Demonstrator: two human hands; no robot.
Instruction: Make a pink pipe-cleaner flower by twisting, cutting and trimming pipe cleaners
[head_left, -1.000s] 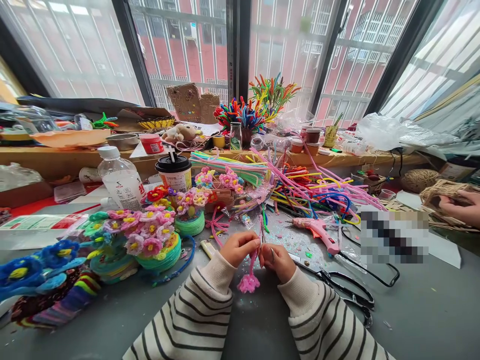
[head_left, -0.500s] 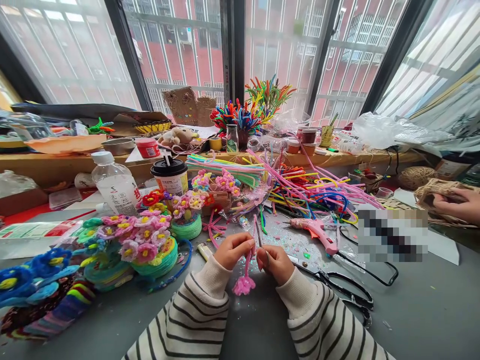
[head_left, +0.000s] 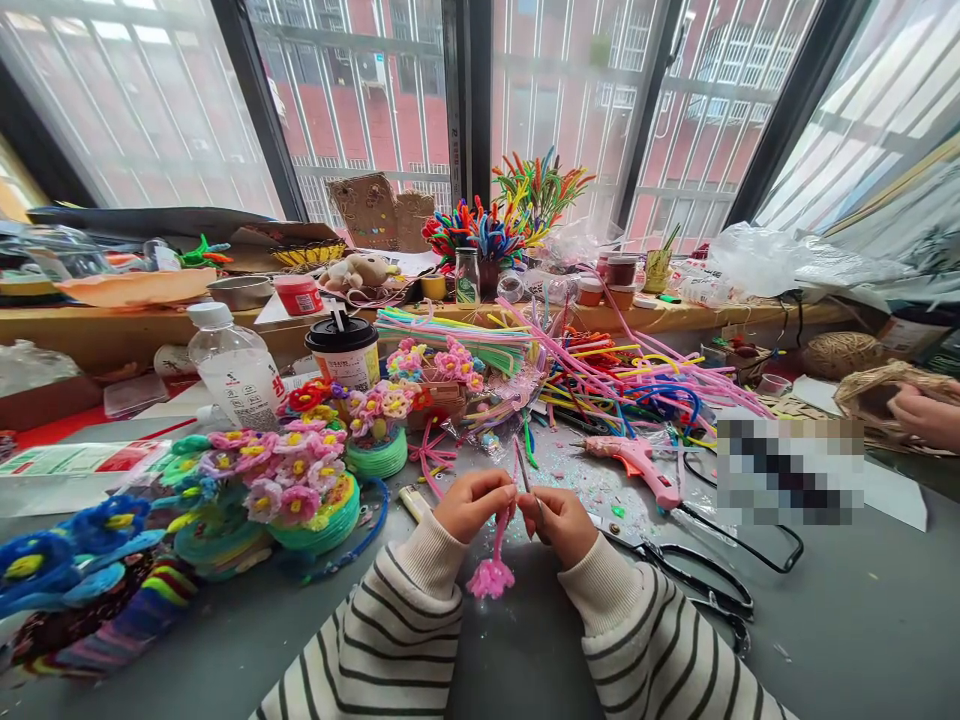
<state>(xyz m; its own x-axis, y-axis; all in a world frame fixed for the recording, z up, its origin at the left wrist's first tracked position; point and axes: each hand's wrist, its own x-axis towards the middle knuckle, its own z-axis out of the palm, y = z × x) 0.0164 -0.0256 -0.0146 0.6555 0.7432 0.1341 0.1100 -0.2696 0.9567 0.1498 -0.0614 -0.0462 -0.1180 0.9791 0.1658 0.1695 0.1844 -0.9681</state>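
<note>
Pink and fuzzy, the pipe-cleaner flower (head_left: 491, 577) hung head-down just above the grey bench (head_left: 862, 620), its stem pinched between the fingers of the left hand (head_left: 472, 503) and right hand (head_left: 564, 523), near the black scissors (head_left: 697, 585) and pink glue gun (head_left: 637, 466).

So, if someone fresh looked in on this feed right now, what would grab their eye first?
Probably the pink pipe-cleaner flower hanging head-down at the near edge of the grey table, its stem pinched between the left hand and right hand. Behind them sprawls a bright tangle of loose pipe cleaners, and to the left sit finished flower baskets in pink, green and blue.
</note>
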